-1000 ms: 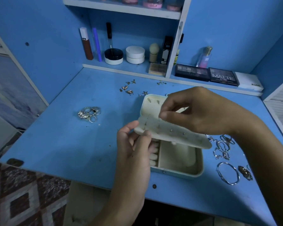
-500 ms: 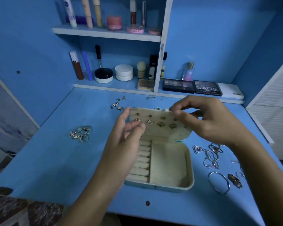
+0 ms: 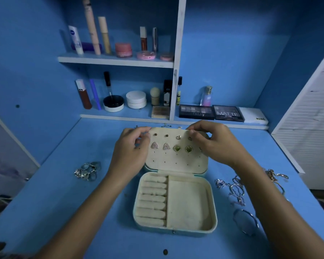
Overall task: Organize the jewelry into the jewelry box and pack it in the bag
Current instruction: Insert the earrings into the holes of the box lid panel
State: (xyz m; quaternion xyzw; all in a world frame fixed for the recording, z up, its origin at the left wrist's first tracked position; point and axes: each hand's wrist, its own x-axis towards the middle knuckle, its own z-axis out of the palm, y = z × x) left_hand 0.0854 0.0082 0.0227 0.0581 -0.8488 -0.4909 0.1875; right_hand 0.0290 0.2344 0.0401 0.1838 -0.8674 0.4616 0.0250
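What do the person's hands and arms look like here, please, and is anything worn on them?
Both are bare: the left hand and the right hand show no gloves. No rings, bracelets or watch are visible on the fingers or wrists. Both forearms are uncovered up to the frame edge, with no sleeve in view.

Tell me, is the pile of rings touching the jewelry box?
Apart. The head view shows the pile of rings lying on the blue table left of the jewelry box, with the left forearm and bare tabletop between them.
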